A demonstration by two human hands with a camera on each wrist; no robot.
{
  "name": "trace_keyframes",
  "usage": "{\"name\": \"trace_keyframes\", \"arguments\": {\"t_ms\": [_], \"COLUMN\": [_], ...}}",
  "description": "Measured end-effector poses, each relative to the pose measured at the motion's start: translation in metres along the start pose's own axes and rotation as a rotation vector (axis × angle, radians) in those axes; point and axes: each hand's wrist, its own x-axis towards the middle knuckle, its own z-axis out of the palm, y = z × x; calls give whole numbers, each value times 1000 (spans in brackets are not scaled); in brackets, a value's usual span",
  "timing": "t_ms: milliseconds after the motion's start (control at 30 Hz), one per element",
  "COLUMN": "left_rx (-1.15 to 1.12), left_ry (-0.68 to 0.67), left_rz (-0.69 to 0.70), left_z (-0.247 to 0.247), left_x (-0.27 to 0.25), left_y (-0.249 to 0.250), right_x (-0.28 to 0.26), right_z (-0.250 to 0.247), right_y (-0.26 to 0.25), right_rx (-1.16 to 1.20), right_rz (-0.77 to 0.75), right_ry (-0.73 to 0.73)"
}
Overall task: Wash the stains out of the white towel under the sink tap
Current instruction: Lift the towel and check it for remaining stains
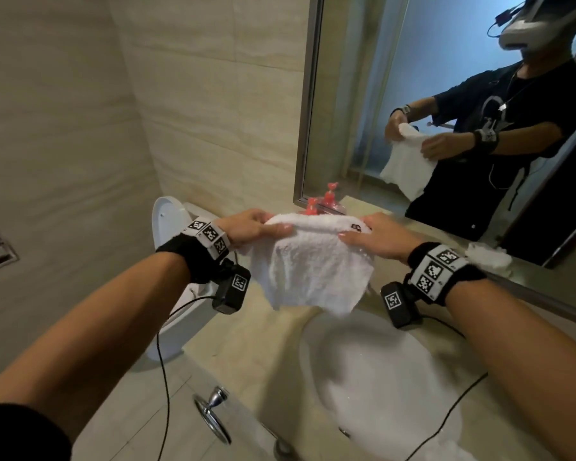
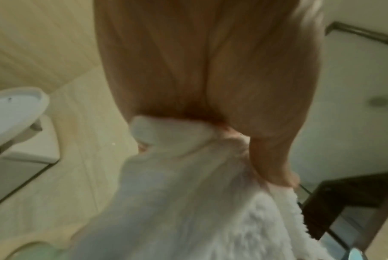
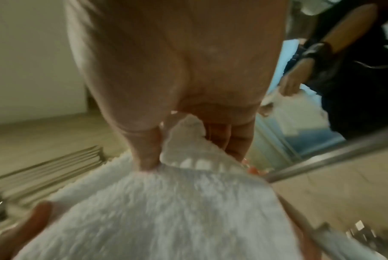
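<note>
A white towel [image 1: 310, 264] hangs in the air above the far rim of the white sink basin [image 1: 373, 371]. My left hand [image 1: 250, 226] pinches its upper left edge and my right hand [image 1: 376, 237] pinches the upper right edge, so the cloth droops between them. A small dark mark shows on the towel's top edge by my right hand. The left wrist view shows my thumb and fingers [image 2: 275, 161] clamped on the towel [image 2: 199, 202]. In the right wrist view my fingers [image 3: 146, 151] pinch the towel [image 3: 157, 211]. No tap is visible.
Red-topped pump bottles [image 1: 326, 199] stand behind the towel against the mirror [image 1: 413, 78]. Another white cloth [image 1: 487, 257] lies on the beige counter [image 1: 266, 347] at the right. A toilet [image 1: 170, 221] with raised lid stands left of the counter; a chrome ring [image 1: 213, 410] hangs on its front.
</note>
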Motion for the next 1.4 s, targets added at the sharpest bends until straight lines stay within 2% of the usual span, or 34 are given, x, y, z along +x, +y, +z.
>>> {"name": "trace_keyframes", "arguments": {"t_ms": [100, 133, 200, 267, 367, 400, 500, 567, 700, 767, 833, 900, 967, 1033, 1100, 1167, 1267, 1333, 1400], "left_rx": [-265, -310, -388, -456, -280, -247, -269, -264, -249, 4, 456, 701, 762, 811, 830, 688, 186, -94, -265], "left_ry": [160, 221, 303, 306, 186, 171, 285, 261, 20, -53, -70, -62, -49, -35, -5, 35, 138, 220, 272], "left_rz": [3, -6, -38, -16, 12, 21, 42, 53, 42, 76, 82, 90, 87, 41, -9, -46, -40, -34, -58], "left_z": [20, 29, 46, 61, 71, 72, 65, 65, 63, 56, 45, 37, 31, 30, 29, 25, 21, 31, 46], "left_x": [7, 12, 21, 24, 25, 23, 24, 20, 8, 5, 6, 7, 6, 6, 9, 11, 12, 15, 20], "left_y": [8, 14, 27, 38, 42, 42, 43, 46, 41, 38, 31, 19, 7, 0, -5, -9, -11, -5, 8], "right_x": [0, 0, 4, 11, 19, 20, 17, 17, 16, 13, 9, 2, 0, 1, 3, 0, -3, -4, -3], "right_z": [27, 41, 69, 81, 69, 67, 78, 80, 57, 50, 45, 36, 30, 30, 32, 33, 41, 55, 76], "right_y": [0, -10, -37, -61, -66, -64, -71, -70, -54, -47, -43, -36, -25, -13, 3, 14, 20, 6, -21], "right_rx": [307, 341, 408, 450, 635, 652, 493, 478, 443, 403, 323, 165, -75, -277, -204, 152, 586, 645, 629], "right_rz": [88, 70, -4, -9, 176, 189, 50, 10, 84, 50, -66, -199, -267, -213, -128, 38, 188, 191, 129], "right_ry": [231, 303, 353, 398, 464, 473, 469, 515, 412, 354, 269, 108, -37, -98, -104, -70, 91, 270, 402]}}
